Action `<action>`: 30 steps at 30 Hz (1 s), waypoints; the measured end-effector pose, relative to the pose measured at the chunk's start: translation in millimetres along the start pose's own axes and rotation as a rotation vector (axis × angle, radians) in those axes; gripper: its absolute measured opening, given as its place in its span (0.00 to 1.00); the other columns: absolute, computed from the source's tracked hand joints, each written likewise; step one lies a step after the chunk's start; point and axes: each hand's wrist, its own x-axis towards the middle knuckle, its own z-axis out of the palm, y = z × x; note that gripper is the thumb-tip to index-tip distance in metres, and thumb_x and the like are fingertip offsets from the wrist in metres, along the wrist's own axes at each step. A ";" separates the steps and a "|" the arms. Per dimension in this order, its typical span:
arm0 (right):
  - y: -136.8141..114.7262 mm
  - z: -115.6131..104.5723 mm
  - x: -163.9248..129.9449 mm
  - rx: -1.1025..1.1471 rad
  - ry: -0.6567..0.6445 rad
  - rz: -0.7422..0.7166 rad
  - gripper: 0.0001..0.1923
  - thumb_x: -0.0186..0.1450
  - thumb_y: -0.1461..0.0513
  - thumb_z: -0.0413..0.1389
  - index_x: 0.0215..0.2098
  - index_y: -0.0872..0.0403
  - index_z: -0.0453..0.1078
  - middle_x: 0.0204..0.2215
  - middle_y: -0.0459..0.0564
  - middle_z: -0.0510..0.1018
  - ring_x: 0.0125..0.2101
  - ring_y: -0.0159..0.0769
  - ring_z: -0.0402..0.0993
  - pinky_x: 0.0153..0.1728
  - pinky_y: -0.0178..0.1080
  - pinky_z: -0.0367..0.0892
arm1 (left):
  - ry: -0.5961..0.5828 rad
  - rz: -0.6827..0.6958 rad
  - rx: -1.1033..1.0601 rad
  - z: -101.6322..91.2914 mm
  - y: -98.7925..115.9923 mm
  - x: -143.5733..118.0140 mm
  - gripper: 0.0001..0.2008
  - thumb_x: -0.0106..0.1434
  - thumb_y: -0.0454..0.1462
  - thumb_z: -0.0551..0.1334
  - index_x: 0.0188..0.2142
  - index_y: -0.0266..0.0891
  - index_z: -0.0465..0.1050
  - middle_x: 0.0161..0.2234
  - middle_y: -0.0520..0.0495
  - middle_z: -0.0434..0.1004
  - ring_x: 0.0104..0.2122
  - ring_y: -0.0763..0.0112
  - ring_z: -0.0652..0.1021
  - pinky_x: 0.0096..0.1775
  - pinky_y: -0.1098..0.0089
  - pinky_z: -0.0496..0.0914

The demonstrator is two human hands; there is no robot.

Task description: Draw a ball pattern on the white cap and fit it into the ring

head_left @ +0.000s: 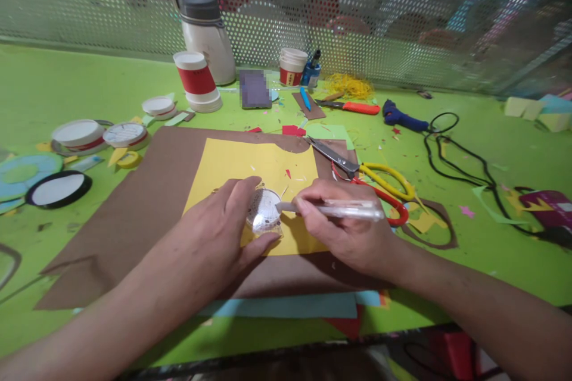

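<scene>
On the yellow sheet [227, 161] atop brown paper [147, 196], I have the clear stencil [264, 211] steadied by a spread left hand [221, 217], while the right hand [346, 232] pinches a pen [348, 209], its tip at the stencil's edge; I'd judge this as tracing, and the next move needs the stencil held still

The light in here is soft, glinting white off the stencil [263, 218] and leaving shadow below the right hand [353, 239], while pixel blocks mask a dark panel [254, 89] and the mesh [469, 59] blurs, stretched, toward the upper right.
</scene>
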 end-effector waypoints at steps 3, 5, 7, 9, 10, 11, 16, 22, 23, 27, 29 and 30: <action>-0.5 0.2 0.0 0.001 -0.001 0.010 0.11 0.73 0.64 0.58 0.32 0.54 0.77 0.25 0.45 0.82 0.22 0.28 0.72 0.26 0.34 0.65 | -0.002 0.000 -0.001 -0.9 0.8 0.3 0.27 0.73 0.49 0.63 0.62 0.37 0.59 0.47 0.37 0.78 0.41 0.49 0.84 0.42 0.54 0.80; -0.4 1.0 -0.3 -0.002 -0.003 0.026 0.11 0.73 0.63 0.58 0.32 0.53 0.77 0.25 0.45 0.83 0.22 0.29 0.73 0.26 0.34 0.66 | -0.005 -0.008 -0.001 -1.1 1.2 0.5 0.26 0.72 0.48 0.63 0.62 0.38 0.59 0.46 0.38 0.78 0.40 0.49 0.84 0.41 0.54 0.80; 0.6 2.6 -0.8 0.012 0.007 0.039 0.10 0.73 0.63 0.58 0.34 0.53 0.77 0.27 0.46 0.84 0.24 0.30 0.75 0.28 0.35 0.68 | -0.009 -0.015 -0.001 -0.8 1.2 0.6 0.25 0.72 0.48 0.63 0.61 0.40 0.59 0.46 0.39 0.78 0.39 0.50 0.84 0.40 0.55 0.80; 2.3 4.4 -1.1 0.037 0.020 0.041 0.09 0.74 0.62 0.58 0.36 0.53 0.78 0.30 0.47 0.85 0.27 0.32 0.79 0.30 0.35 0.71 | -0.004 -0.015 -0.004 0.1 0.8 0.7 0.25 0.72 0.49 0.62 0.61 0.41 0.60 0.46 0.40 0.78 0.39 0.51 0.83 0.39 0.56 0.79; 3.2 5.3 -1.2 0.046 0.024 0.038 0.09 0.74 0.62 0.58 0.36 0.53 0.78 0.31 0.47 0.86 0.29 0.33 0.80 0.32 0.35 0.72 | 0.002 -0.013 -0.005 0.6 0.6 0.8 0.25 0.73 0.50 0.62 0.61 0.41 0.60 0.45 0.41 0.78 0.39 0.51 0.83 0.39 0.56 0.79; 4.0 6.0 -1.3 0.051 0.027 0.035 0.09 0.74 0.62 0.58 0.36 0.53 0.78 0.32 0.48 0.86 0.30 0.33 0.81 0.33 0.36 0.72 | 0.009 -0.012 -0.006 1.1 0.4 0.8 0.24 0.73 0.50 0.62 0.61 0.41 0.60 0.45 0.41 0.77 0.39 0.52 0.83 0.39 0.56 0.79; 4.7 6.1 -1.1 0.052 0.025 0.036 0.09 0.74 0.62 0.59 0.36 0.53 0.78 0.31 0.47 0.85 0.29 0.32 0.80 0.33 0.35 0.72 | 0.018 -0.001 0.006 0.4 0.8 1.4 0.25 0.72 0.49 0.62 0.60 0.39 0.61 0.45 0.39 0.78 0.38 0.50 0.84 0.39 0.55 0.80; -0.7 0.8 0.6 0.014 0.034 0.026 0.11 0.73 0.63 0.58 0.32 0.53 0.77 0.26 0.45 0.83 0.24 0.31 0.77 0.28 0.35 0.69 | 0.008 0.005 0.001 -0.2 0.6 1.3 0.26 0.72 0.49 0.63 0.61 0.37 0.61 0.46 0.35 0.79 0.40 0.48 0.85 0.40 0.53 0.81; -2.0 -0.9 1.0 0.010 0.048 0.022 0.10 0.73 0.63 0.58 0.33 0.52 0.76 0.26 0.45 0.83 0.25 0.31 0.77 0.28 0.35 0.70 | 0.007 0.000 -0.007 0.7 0.1 0.9 0.27 0.73 0.49 0.62 0.62 0.37 0.60 0.47 0.34 0.80 0.41 0.47 0.85 0.41 0.52 0.82; -1.8 -5.3 2.2 0.029 0.115 0.011 0.07 0.75 0.64 0.57 0.41 0.51 0.78 0.34 0.48 0.87 0.30 0.33 0.82 0.34 0.36 0.76 | 0.031 -0.051 -0.069 -0.5 -3.2 0.0 0.36 0.73 0.54 0.62 0.71 0.39 0.55 0.53 0.32 0.81 0.47 0.45 0.86 0.47 0.47 0.82; 5.1 -4.2 2.4 0.085 0.112 -0.005 0.08 0.77 0.64 0.56 0.50 0.51 0.77 0.41 0.49 0.88 0.32 0.32 0.83 0.36 0.36 0.77 | 0.024 -0.105 -0.135 -8.6 -6.7 1.4 0.40 0.71 0.56 0.62 0.74 0.42 0.51 0.52 0.35 0.83 0.46 0.46 0.87 0.47 0.48 0.82; 10.3 -2.9 2.8 0.114 0.094 -0.019 0.10 0.77 0.64 0.55 0.53 0.51 0.76 0.44 0.50 0.88 0.33 0.32 0.83 0.37 0.36 0.77 | -0.019 -0.148 -0.176 -14.8 -9.3 2.7 0.43 0.70 0.58 0.63 0.75 0.44 0.51 0.51 0.37 0.84 0.46 0.47 0.87 0.48 0.48 0.83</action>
